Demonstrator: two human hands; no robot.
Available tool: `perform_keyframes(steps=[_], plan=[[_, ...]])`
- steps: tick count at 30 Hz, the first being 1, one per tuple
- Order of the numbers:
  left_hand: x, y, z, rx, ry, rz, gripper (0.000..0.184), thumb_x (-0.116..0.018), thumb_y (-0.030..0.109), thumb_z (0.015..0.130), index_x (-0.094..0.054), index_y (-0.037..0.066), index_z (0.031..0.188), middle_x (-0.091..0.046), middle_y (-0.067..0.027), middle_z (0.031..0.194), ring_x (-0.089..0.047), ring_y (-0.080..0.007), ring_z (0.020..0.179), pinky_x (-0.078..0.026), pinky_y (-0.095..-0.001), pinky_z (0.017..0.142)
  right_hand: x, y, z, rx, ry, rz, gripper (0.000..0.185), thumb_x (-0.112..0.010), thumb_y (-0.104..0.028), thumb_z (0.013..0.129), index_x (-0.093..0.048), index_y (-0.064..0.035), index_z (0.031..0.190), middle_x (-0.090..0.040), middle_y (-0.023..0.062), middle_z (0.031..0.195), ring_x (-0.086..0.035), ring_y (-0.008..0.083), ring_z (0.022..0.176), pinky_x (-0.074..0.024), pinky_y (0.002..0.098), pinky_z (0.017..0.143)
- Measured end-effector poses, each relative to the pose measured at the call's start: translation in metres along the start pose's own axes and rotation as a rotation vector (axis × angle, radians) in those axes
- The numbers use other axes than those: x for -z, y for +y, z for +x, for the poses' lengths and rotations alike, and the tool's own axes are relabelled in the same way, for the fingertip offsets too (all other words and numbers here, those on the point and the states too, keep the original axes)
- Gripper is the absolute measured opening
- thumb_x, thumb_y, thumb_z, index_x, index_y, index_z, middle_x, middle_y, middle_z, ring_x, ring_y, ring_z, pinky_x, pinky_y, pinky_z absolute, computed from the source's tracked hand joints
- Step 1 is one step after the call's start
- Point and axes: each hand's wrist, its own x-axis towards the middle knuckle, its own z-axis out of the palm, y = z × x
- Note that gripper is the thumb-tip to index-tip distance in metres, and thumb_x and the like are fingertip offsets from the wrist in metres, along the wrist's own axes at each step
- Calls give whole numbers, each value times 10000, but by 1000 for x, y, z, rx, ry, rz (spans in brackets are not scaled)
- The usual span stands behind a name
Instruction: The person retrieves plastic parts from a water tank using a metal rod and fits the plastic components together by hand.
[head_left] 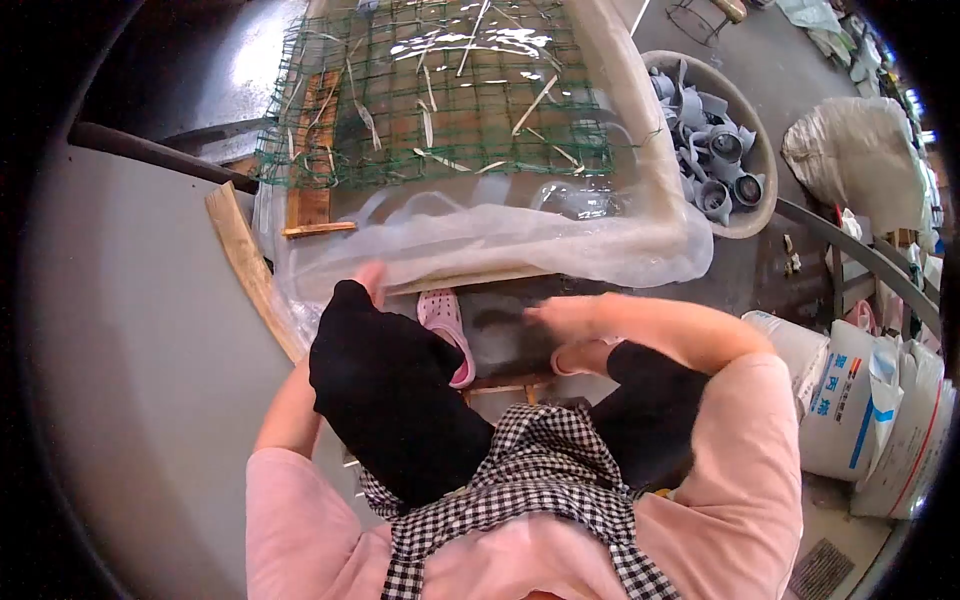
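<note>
Presently, hands: well apart, at the near end of the lined tank (pixel 655 150); no object shows in either
Left hand (pixel 371 279): just beyond the left knee (pixel 345 310), near the plastic sheeting (pixel 480 245); the knee hides part of it, so grip and contact cannot be told
Right hand (pixel 562 315): over the gap between the legs, short of the tank's front edge; blur prevents reading of finger closure
Tank: directly ahead of both hands; sheeting wraps its rim, presumably to retain the water (pixel 450 195)
Green netting (pixel 440 100): spread across the tank with pale strips (pixel 427 125) on it, possibly serving as a screen
Wooden piece (pixel 314 200): at the tank's left side, overlapped by the netting, perhaps as a support
Basin (pixel 769 165): just beside the tank's right side, heaped with grey fittings (pixel 722 145), probably positioned for right-side access
Legs: parted, one pink clog (pixel 442 318) close to the tank, apparently to bring the body nearer
</note>
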Motion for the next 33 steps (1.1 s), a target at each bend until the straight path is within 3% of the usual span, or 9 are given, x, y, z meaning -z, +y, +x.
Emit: perform_keyframes(steps=[4,9,11,13,15,22,24,28,33], plan=[[57,28,33,-267,585,-366,189,-531,26,818,-543,35,1007,-615,-148,841,-632,-310,794,-490,-359,701,20,-24,47,145,774,-85,402,-489,-2,752,-441,10,1151,-495,225,1090,-523,382,997,-459,424,828],[105,50,49,-265,656,-478,136,-535,39,844,-531,26,980,-592,-101,794,-616,-198,745,-487,-305,674,57,3,113,-191,846,-137,425,-452,-69,806,-410,6,1222,-461,264,1214,-514,371,1065,-440,443,878],[109,49,48,-259,685,-510,128,-539,40,847,-527,23,973,-588,-83,785,-607,-155,738,-485,-290,673,59,28,144,-170,1100,-739,427,-426,-116,838,-407,22,1242,-431,280,1265,-482,377,1129,-414,472,908],[111,45,46,-201,618,-842,123,-532,23,847,-524,18,970,-600,-62,824,-600,-127,768,-483,-265,691,73,30,147,-251,996,-525,423,-440,-122,833,-424,33,1226,-427,280,1273,-461,385,1152,-399,476,922],[115,45,42,-222,629,-760,115,-517,18,860,-520,24,975,-579,-42,833,-578,-112,790,-466,-247,717,82,24,129,-318,803,-424,400,-503,-126,798,-490,36,1163,-432,288,1269,-440,405,1173,-395,462,927],[116,41,42,-262,627,-695,122,-497,-18,864,-508,15,981,-567,-35,876,-562,-94,828,-479,-243,724,85,74,151,-118,902,-198,391,-594,-165,757,-560,-79,1137,-543,218,1095,-466,373,1099,-383,451,931],[111,38,44,-247,625,-735,115,-510,-7,856,-516,13,969,-590,-52,848,-587,-111,791,-491,-256,697,96,66,140,-136,758,-39,445,-565,-190,781,-494,32,1160,-486,246,1224,-440,408,1163,-361,455,985],[112,45,45,-235,604,-920,103,-520,2,851,-523,5,953,-619,-78,806,-615,-125,744,-518,-270,631,77,64,142,-134,920,-410,462,-561,-208,793,-485,22,1186,-496,240,1216,-470,388,1136,-383,433,970],[117,46,43,-250,605,-749,127,-481,-34,856,-505,2,974,-595,-68,847,-594,-114,780,-537,-259,628,94,65,160,-135,879,-333,476,-564,-188,783,-475,25,1199,-486,241,1226,-463,383,1145,-382,429,973]])
